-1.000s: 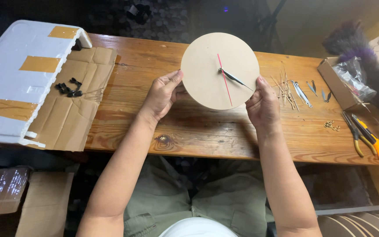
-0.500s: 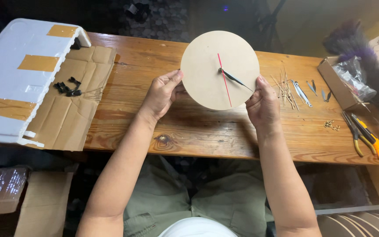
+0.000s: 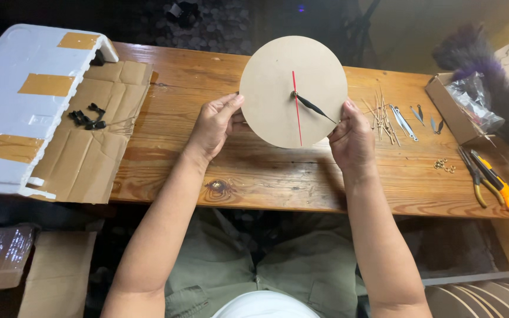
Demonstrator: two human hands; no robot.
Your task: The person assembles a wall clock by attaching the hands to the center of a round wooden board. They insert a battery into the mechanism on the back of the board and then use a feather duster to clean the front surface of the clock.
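Clock disc point(image 3: 278, 112) is hanging pinched by its rim in my left hand point(image 3: 213, 126) and right hand point(image 3: 351, 141), whose fingertip is risking bending the black hand point(image 3: 315, 109).

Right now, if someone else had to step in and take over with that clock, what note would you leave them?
Left hand: grips the left edge of the clock disc.
Right hand: grips its right edge.
The disc is held tilted up over the table. Red hand and black hand are on the centre pin.
Loose spare hands lie to the right, pliers further right.
Done: two hands fitted. Left: no numerals or marks on the face yet.
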